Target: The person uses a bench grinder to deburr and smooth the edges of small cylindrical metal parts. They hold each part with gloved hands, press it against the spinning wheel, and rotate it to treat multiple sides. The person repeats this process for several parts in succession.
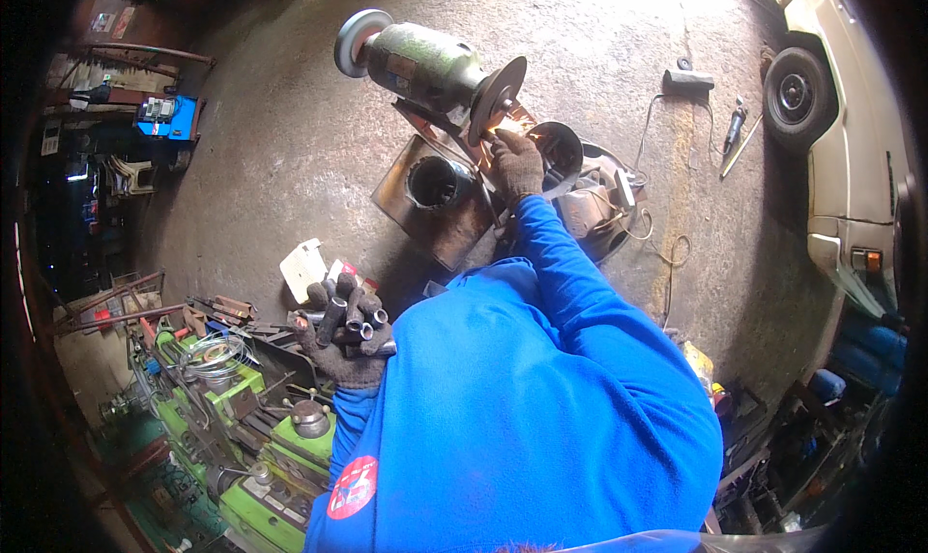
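Note:
My left hand [350, 358], in a dark knit glove, is closed around a bunch of short metal tubes [333, 318] low at the left of my body. Several open tube ends point upward and to the right. In a matching glove, my right hand [518, 163] reaches forward with its fingers closed at the lower edge of a bench grinder's wheel [497, 101]. Orange sparks [510, 123] spray beside the fingertips. The piece in these fingers is hidden. The green-grey bench grinder [425, 62] carries a second, pale wheel [362, 43] at its far left end.
Below the grinder stands a rusty metal box with a round opening [396, 190]. A round metal shroud [558, 155] sits right of my right hand. Green machinery [242, 403] fills the lower left. A vehicle [855, 147] stands at right, near an angle grinder [736, 126] and cables on the floor.

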`<move>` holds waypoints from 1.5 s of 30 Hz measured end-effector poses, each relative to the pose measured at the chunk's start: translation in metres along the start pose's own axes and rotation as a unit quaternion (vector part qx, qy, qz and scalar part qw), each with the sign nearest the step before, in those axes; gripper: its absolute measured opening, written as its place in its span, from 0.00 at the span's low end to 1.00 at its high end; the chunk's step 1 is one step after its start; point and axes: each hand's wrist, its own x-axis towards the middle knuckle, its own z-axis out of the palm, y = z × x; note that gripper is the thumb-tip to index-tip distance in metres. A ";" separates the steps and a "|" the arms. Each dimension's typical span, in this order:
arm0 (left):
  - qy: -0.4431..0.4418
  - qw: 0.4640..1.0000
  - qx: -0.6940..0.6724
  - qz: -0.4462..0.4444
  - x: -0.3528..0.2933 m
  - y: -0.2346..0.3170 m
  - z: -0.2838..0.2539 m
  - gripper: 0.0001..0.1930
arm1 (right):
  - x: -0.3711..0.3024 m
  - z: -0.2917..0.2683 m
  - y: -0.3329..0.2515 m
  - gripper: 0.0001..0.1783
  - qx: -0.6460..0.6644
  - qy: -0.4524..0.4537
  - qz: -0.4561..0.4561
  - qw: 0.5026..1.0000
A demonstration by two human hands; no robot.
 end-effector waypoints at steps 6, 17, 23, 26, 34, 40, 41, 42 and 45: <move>0.001 0.999 0.039 0.018 -0.009 0.003 -0.012 0.33 | -0.005 -0.013 -0.038 0.18 0.139 -0.066 0.189 0.970; -0.004 0.998 0.053 0.016 -0.001 0.001 -0.009 0.33 | -0.005 -0.002 -0.012 0.16 0.097 -0.014 0.029 0.995; 0.013 0.999 0.043 0.031 -0.005 -0.001 -0.008 0.27 | -0.005 -0.016 -0.054 0.17 0.150 -0.087 0.197 0.965; 0.033 0.996 0.061 0.053 -0.003 -0.004 0.003 0.28 | 0.001 -0.018 -0.039 0.16 0.110 -0.092 0.191 0.971; 0.008 0.999 0.048 0.002 -0.003 0.008 -0.015 0.32 | 0.000 -0.001 -0.022 0.15 0.147 -0.011 0.072 0.986; 0.022 0.998 0.048 0.019 -0.004 0.005 -0.010 0.34 | -0.001 -0.015 -0.052 0.17 0.152 -0.068 0.187 0.968; 0.033 0.998 0.046 0.028 -0.004 0.003 -0.006 0.35 | -0.001 -0.014 -0.048 0.18 0.162 -0.069 0.189 0.966; 0.045 0.997 0.044 0.037 -0.004 0.001 -0.002 0.35 | -0.002 -0.014 -0.050 0.19 0.172 -0.070 0.191 0.964; -0.006 0.999 0.035 -0.003 -0.006 0.011 -0.021 0.33 | -0.008 -0.023 -0.059 0.17 0.193 -0.082 0.208 0.956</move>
